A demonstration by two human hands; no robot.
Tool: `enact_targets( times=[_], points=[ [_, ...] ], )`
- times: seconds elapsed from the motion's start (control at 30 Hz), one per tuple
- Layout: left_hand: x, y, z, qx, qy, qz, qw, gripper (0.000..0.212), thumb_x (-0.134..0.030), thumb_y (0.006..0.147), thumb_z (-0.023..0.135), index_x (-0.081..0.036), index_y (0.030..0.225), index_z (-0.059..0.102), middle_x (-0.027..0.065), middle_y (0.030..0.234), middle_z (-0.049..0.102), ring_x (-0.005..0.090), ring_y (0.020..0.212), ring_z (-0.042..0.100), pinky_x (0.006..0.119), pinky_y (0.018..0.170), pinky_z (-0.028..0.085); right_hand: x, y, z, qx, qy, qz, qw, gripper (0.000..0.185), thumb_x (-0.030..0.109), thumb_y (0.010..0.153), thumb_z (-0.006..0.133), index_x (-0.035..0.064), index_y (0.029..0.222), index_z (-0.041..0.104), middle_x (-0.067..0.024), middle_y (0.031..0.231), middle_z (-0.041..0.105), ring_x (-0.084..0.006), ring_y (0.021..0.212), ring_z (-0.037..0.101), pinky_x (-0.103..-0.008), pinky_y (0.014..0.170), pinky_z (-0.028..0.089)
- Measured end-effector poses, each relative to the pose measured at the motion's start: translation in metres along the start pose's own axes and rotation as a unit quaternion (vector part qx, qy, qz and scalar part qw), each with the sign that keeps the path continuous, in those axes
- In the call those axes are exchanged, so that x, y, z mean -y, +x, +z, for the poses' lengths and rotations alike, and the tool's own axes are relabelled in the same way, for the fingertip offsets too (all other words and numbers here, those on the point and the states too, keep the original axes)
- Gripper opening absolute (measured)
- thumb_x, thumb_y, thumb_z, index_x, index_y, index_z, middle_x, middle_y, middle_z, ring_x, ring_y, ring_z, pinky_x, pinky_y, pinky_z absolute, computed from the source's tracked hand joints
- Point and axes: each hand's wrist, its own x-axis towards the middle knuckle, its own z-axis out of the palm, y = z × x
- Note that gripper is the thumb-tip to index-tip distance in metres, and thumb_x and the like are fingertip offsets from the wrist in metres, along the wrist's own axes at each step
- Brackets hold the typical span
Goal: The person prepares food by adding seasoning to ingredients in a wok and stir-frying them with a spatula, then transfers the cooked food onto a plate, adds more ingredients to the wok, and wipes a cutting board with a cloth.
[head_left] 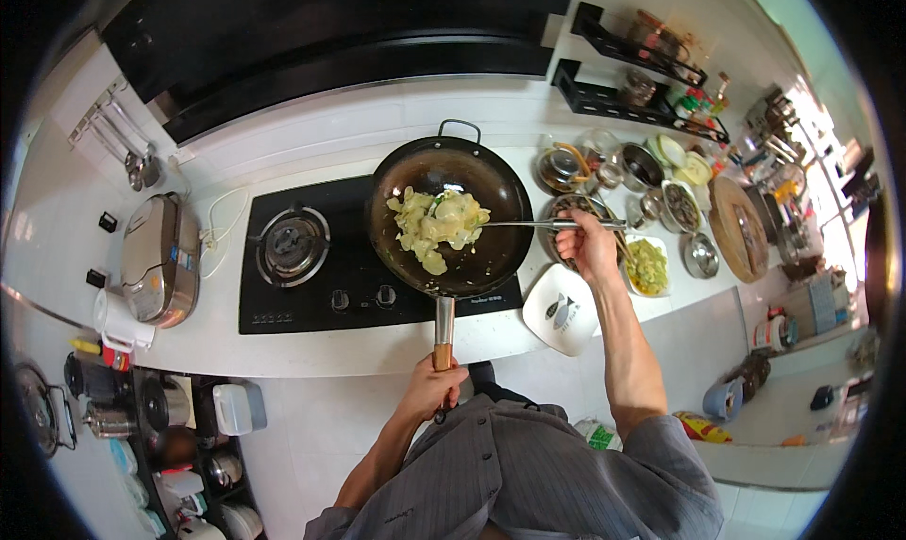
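A dark wok [502, 186] rests on the right burner of a black gas hob. My left hand [429, 388] is closed around its wooden handle, close to my body. Sliced pale yellow-green vegetables [439, 221] lie heaped in the wok. My right hand [586, 242] grips the metal handle of a cooking utensil [524, 223] that reaches in from the right. The utensil's head is mostly hidden among the slices. Below my right hand, a white plate with a fish drawing [563, 310] lies at the counter's front edge.
The left burner [292, 246] holds no pan. Right of the wok stand a dish of chopped green vegetable [648, 265], a small metal bowl [701, 255], a round wooden board [737, 230] and several jars. A rice cooker [159, 260] stands at the left. A black rack [637, 111] hangs above the right counter.
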Motion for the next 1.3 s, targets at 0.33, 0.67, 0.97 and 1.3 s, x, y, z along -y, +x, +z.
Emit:
enact_targets(
  times=[0.33,0.67,0.97,1.3],
  points=[
    [0.023,-0.010,0.007,0.027,-0.012,0.031,0.999,0.023,-0.007,0.087,0.069,-0.005,0.098,0.049,0.0027,0.065,0.053,0.0123,0.041,0.050,0.026,0.036,0.036,0.044,-0.090,-0.084,-0.092,-0.023,-0.076,0.993,0.033,0.024,0.098,0.054,-0.0063,0.105,0.066,-0.0109,0.067,0.067,-0.0164,0.050,0.062,-0.0267,0.044,0.049],
    [0.024,-0.010,0.018,-0.025,0.052,0.040,0.998,0.023,-0.005,0.086,0.068,-0.005,0.098,0.048,0.0031,0.063,0.053,0.0119,0.041,0.050,0.026,0.035,0.038,0.046,-0.184,-0.157,-0.157,-0.144,-0.092,0.973,0.032,0.024,0.097,0.057,-0.0062,0.104,0.066,-0.0119,0.072,0.065,-0.0170,0.054,0.062,-0.0284,0.048,0.050],
    [0.041,-0.025,0.062,-0.055,-0.006,0.049,0.997,0.020,-0.004,0.087,0.068,-0.006,0.095,0.050,0.0035,0.062,0.052,0.0129,0.042,0.050,0.028,0.037,0.041,-0.023,-0.211,-0.165,-0.039,-0.367,-0.233,0.900,0.021,0.007,0.092,0.069,-0.0024,0.110,0.070,-0.0109,0.083,0.067,-0.0190,0.069,0.066,-0.0304,0.062,0.052],
    [0.053,-0.029,0.094,-0.070,-0.010,0.050,0.996,0.018,-0.004,0.087,0.066,-0.006,0.097,0.052,0.0031,0.061,0.052,0.0137,0.042,0.049,0.029,0.037,0.039,-0.018,-0.227,-0.179,0.078,-0.499,-0.365,0.782,0.029,0.002,0.082,0.073,0.0025,0.110,0.069,-0.0124,0.086,0.064,-0.0289,0.074,0.065,-0.0359,0.067,0.055]
  ],
)
